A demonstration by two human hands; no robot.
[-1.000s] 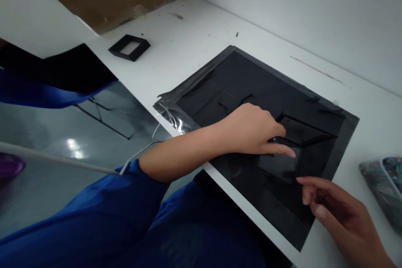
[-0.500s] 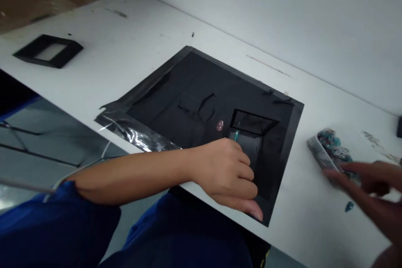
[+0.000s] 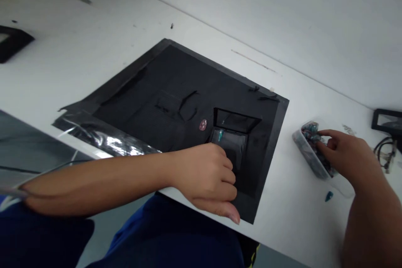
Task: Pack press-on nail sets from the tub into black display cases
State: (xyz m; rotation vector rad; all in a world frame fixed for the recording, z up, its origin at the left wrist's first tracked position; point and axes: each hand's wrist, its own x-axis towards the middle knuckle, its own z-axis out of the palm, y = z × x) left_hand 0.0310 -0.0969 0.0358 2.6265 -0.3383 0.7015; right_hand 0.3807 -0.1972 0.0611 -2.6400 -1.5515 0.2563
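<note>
My left hand [image 3: 213, 180] rests with curled fingers at the near edge of the black mat [image 3: 138, 88]; what its fingers hold, if anything, is hidden. Just beyond it stands a small black case [image 3: 234, 144], lid raised, with a teal piece [image 3: 220, 135] inside near the hinge. A pink piece [image 3: 203, 124] lies on the mat left of the case. At the right, my right hand [image 3: 341, 150] reaches into a clear plastic box [image 3: 309, 157] of teal and reddish pieces, thumb and forefinger among them. Whether they grip a piece cannot be made out.
One loose teal piece [image 3: 328, 196] lies on the white table [image 3: 292, 213] near the box. A black frame [image 3: 14, 42] is at the far left, another [image 3: 387, 121] at the far right beside black cables [image 3: 385, 150]. A white wall rises behind.
My right hand has moved from the near end of the box to the pieces inside it. The view has shifted right, bringing the right-hand frame and cables into sight. My left hand stays curled by the case.
</note>
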